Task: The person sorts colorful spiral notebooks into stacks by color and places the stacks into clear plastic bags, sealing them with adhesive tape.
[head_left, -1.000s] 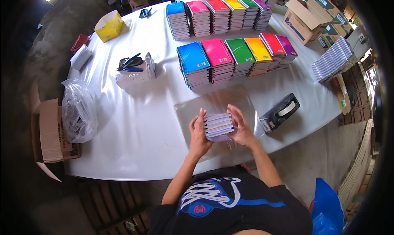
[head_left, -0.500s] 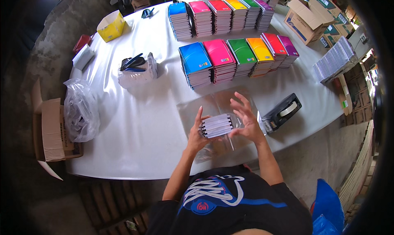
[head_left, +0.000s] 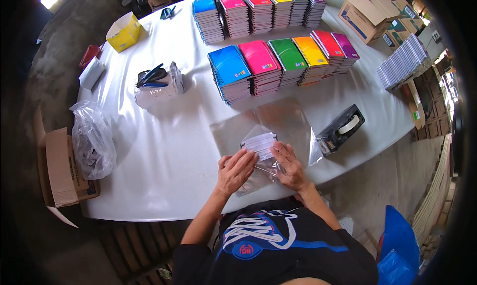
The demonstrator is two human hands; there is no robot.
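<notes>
A small bundle of notebooks (head_left: 259,144), edges and bindings facing up, lies in clear plastic in front of me. It rests on a stack of clear plastic sheets or bags (head_left: 226,131) on the white-covered table. My left hand (head_left: 237,171) grips its near left corner, fingers together along the edge. At the near right corner, my right hand (head_left: 290,166) closes on the bundle and its plastic. Crinkled loose film shows between both hands; the thumbs are mostly hidden. To the right stands a black tape dispenser (head_left: 343,130) with a roll of tape.
Two rows of stacked spiral notebooks (head_left: 231,68) in several colours stand beyond my hands. Scissors (head_left: 151,77) lie on a wrapped pack at left. A plastic bag (head_left: 93,138), an open carton (head_left: 62,168) and a yellow box (head_left: 123,32) line the left side. More notebooks (head_left: 405,62) stand at right.
My right hand, spread and raised beside the bundle before, has come down onto its near right corner. My left hand has shifted from the bundle's left side to its near edge.
</notes>
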